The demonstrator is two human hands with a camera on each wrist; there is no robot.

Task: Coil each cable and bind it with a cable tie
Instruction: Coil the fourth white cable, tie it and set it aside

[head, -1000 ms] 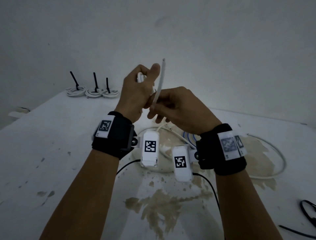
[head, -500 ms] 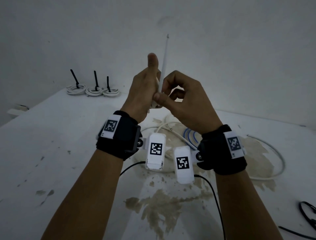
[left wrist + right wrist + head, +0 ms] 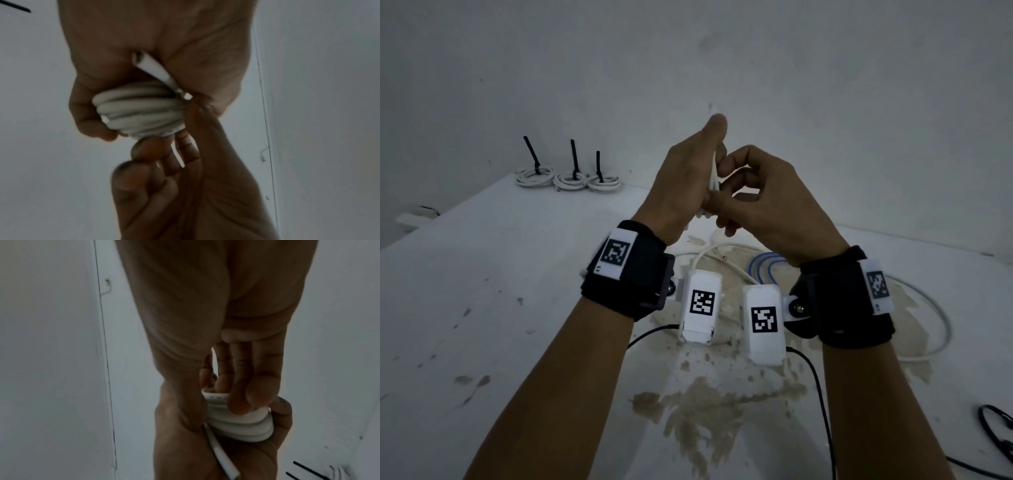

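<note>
A small coil of white cable (image 3: pixel 714 176) is held up in front of me over the table. My left hand (image 3: pixel 688 178) grips it, fingers wrapped round the stacked turns (image 3: pixel 139 110), thumb pointing up. A short cut end (image 3: pixel 152 69) of the cable lies across the left palm. My right hand (image 3: pixel 756 192) is close on the right, fingers curled; its thumb and fingertips (image 3: pixel 246 394) pinch the coil (image 3: pixel 236 423) from both sides. No cable tie is on this coil.
Three white coils (image 3: pixel 570 180) bound with upright black ties stand at the table's back left. Loose white cables (image 3: pixel 928 308) and a blue cable (image 3: pixel 767 263) lie under my hands. Black ties (image 3: pixel 996 431) lie at the right edge. The white table (image 3: pixel 482 308) is stained.
The free cable end that stuck up above my hands is now wound down into the coil. My right hand has closed in against the coil.
</note>
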